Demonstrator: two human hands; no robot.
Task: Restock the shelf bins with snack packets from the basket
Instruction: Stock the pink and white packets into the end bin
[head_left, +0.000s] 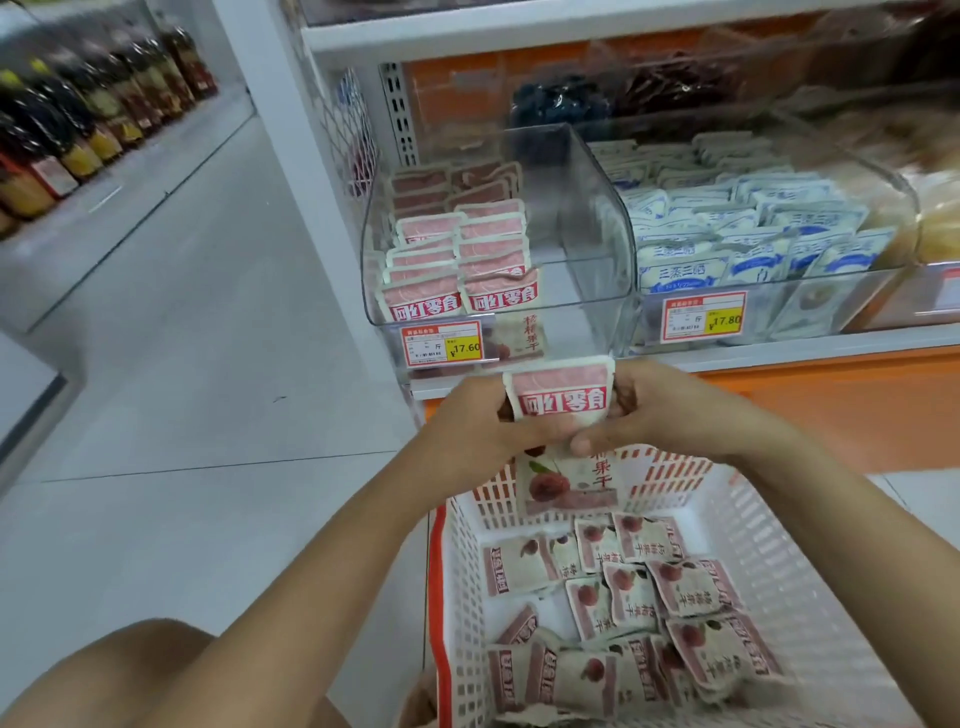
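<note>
My left hand (485, 415) and my right hand (660, 410) together grip a small stack of pink-and-white snack packets (560, 392), held upright just below the front of a clear shelf bin (587, 218). That bin holds two rows of the same pink packets (457, 254) on its left side; its right side is bare. Below my hands stands a white mesh basket (737, 509) with an orange rim, with several loose packets (644, 603) of the same snack lying in it.
A second clear bin (769, 306) to the right is packed with blue-and-white packets. Yellow price tags (441, 345) hang on both bin fronts. Bottles (78, 124) line a shelf across the grey tiled aisle at the upper left. My knee (130, 670) shows at the bottom left.
</note>
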